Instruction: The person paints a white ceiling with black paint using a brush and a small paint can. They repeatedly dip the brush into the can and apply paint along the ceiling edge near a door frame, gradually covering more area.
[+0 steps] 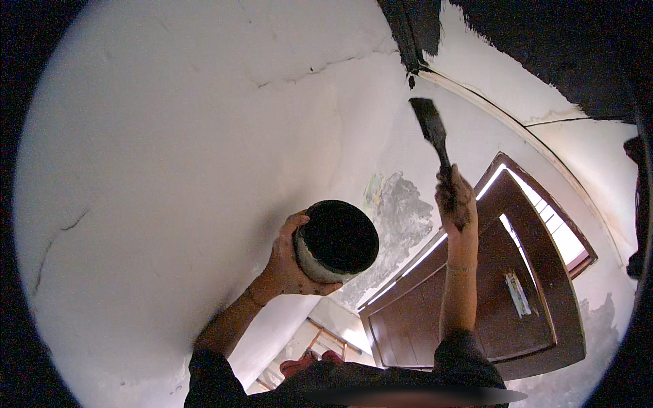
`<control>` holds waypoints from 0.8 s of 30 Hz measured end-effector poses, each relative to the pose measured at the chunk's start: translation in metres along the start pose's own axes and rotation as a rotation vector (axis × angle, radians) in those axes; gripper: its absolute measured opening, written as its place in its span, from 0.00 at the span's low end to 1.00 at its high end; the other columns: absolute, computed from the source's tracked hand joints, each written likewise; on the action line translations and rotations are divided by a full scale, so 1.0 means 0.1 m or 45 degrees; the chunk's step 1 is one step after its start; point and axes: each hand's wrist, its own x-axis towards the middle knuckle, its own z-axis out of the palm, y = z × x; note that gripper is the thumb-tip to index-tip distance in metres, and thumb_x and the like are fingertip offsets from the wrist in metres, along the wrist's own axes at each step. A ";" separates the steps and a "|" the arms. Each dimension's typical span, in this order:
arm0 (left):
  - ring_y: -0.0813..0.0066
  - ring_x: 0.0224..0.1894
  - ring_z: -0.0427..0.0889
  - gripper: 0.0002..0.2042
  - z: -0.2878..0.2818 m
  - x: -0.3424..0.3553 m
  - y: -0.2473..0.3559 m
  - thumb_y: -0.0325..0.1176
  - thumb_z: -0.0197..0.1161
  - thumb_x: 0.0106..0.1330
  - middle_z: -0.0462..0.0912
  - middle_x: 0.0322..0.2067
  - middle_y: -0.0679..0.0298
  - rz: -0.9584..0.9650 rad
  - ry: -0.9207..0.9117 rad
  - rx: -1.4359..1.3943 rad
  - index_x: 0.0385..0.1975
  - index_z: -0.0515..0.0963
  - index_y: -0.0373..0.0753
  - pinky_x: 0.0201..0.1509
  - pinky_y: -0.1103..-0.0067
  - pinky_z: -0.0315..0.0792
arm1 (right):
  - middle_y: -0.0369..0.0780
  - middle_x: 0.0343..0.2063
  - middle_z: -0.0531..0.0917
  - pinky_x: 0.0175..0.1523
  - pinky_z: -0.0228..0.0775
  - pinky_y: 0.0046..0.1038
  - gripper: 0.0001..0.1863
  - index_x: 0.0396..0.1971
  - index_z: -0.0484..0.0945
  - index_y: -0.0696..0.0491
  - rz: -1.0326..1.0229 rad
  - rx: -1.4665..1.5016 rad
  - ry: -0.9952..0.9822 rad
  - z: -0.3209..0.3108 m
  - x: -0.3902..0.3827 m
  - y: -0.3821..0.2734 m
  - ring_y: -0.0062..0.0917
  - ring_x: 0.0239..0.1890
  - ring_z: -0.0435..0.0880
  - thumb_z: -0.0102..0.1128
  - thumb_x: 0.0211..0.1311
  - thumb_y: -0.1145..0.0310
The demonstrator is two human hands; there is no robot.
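My left hand (289, 265) grips a round pot (311, 265) from its side, with a pale, smudged outside and a black inside. My right hand (454, 197) holds the handle of a wide, black-coated paintbrush (427, 122), raised up and to the right of the pot, its bristle end just below a patch of black paint (415, 27) along the upper corner. The brush and pot are apart. Dark smears mark my fingers and wrist. Whether the brush touches the white surface behind it, I cannot tell.
The cracked white surface (156, 136) fills the left. At lower right are a brown wooden door (415, 313) and an open framed window (551, 221). A grey peeled patch (401, 211) lies beside the door. More black paint (571, 47) covers the upper right, along a pale moulding (496, 112).
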 end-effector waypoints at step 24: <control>0.52 0.59 0.69 0.58 -0.16 0.09 -0.01 0.45 0.84 0.27 0.66 0.57 0.49 -0.146 -0.108 -0.482 0.62 0.50 0.48 0.63 0.63 0.64 | 0.30 0.14 0.64 0.16 0.48 0.24 0.12 0.24 0.64 0.42 -0.097 0.693 0.022 0.87 3.25 0.62 0.22 0.11 0.58 0.41 0.64 0.55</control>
